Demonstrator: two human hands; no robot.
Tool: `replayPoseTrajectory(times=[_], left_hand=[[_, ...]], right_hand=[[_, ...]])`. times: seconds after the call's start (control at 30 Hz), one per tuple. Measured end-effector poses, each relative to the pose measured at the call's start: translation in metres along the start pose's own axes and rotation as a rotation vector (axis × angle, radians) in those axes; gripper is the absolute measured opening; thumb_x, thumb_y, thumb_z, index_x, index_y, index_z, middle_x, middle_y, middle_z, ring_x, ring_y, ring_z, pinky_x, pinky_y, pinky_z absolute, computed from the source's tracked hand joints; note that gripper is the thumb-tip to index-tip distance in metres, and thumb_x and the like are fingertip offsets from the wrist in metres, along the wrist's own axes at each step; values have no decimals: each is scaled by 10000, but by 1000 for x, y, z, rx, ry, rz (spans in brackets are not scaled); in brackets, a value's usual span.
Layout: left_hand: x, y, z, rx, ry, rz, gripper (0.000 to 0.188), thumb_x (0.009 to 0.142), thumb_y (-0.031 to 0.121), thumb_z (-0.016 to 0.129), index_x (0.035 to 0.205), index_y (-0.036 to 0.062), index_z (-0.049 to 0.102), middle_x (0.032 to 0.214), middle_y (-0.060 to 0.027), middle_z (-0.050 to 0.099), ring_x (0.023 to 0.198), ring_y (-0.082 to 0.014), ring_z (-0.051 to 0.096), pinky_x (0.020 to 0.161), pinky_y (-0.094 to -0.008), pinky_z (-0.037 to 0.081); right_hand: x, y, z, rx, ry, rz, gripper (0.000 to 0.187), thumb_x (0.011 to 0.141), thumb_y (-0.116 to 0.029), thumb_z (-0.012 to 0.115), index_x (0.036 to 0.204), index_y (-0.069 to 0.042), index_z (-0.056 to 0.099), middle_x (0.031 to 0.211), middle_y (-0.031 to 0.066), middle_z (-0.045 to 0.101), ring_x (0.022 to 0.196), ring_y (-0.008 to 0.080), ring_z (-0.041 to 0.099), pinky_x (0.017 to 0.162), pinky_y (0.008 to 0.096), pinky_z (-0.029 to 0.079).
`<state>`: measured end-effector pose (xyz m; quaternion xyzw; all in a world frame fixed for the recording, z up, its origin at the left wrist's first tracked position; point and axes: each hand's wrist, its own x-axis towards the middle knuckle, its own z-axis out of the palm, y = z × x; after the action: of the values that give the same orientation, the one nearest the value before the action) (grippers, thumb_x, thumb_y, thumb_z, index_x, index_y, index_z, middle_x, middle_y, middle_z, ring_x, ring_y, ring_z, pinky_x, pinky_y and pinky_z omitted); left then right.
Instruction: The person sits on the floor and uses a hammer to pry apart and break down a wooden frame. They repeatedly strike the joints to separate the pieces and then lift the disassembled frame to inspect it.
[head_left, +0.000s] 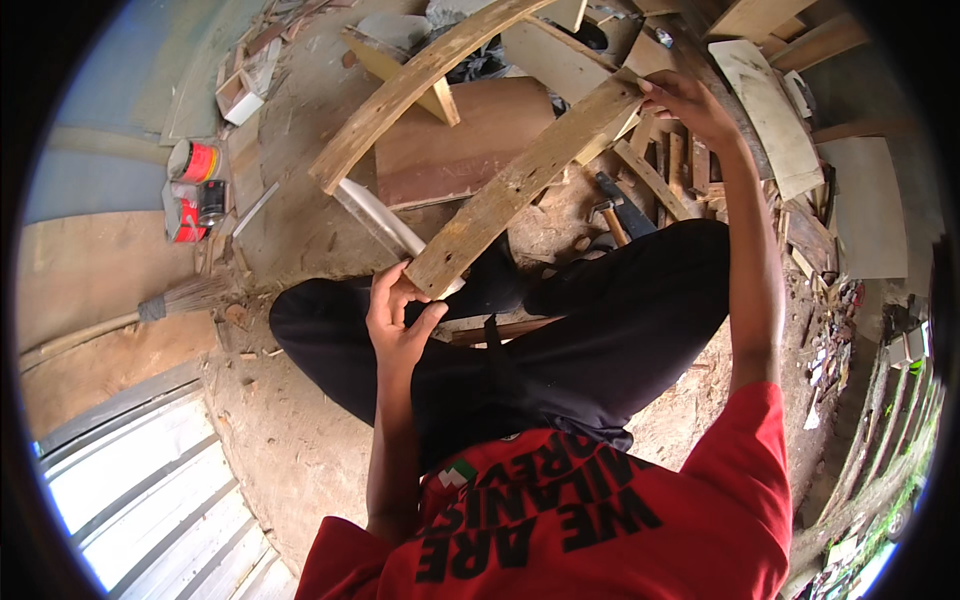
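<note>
I hold a narrow wooden plank (525,185) that slants across in front of my crossed legs, with small dark holes along its face. My left hand (395,318) grips its near end, thumb on one side and fingers on the other. Around the far end, the fingers of my right hand (690,108) pinch the edge. A pale bar (380,218) runs from near my left hand to a second long plank (415,88) farther left. Whether the bar is fixed to both planks, I cannot tell.
A brown board (455,140) lies beyond the planks. By my right knee is a wooden-handled tool (612,222). Wood scraps (685,165) are at the far right. On the left are red-and-black cans (195,163), a broom (190,297) and a small open box (238,97).
</note>
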<state>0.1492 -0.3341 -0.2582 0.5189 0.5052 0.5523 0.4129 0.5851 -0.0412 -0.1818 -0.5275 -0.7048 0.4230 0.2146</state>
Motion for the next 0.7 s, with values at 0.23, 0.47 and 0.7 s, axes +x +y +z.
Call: replayPoseTrajectory(times=[0.23, 0.47, 0.7], left_hand=[[0, 0, 15, 21, 84, -38, 695, 767, 2, 814, 1348, -18, 434, 1170, -145, 620, 1041, -189, 626, 923, -320, 503], [3, 2, 16, 66, 95, 25, 670, 761, 17, 827, 1319, -18, 459, 1086, -116, 652, 932, -152, 645, 809, -278, 508], [3, 2, 15, 7, 99, -46, 688, 732, 19, 854, 1310, -14, 482, 1044, -76, 616, 841, -114, 595, 735, -260, 496]], right_hand=[[0, -11, 9, 89, 139, 60, 567, 983, -518, 561, 1192, 3, 636, 1003, 71, 693, 934, 139, 668, 815, 278, 532], [6, -10, 8, -3, 88, 89, 587, 989, -503, 561, 1285, 3, 574, 1061, 74, 653, 961, 146, 651, 839, 299, 532], [9, -9, 16, 0, 144, 62, 590, 978, -557, 545, 1198, -18, 634, 926, 58, 663, 851, 137, 637, 794, 292, 531]])
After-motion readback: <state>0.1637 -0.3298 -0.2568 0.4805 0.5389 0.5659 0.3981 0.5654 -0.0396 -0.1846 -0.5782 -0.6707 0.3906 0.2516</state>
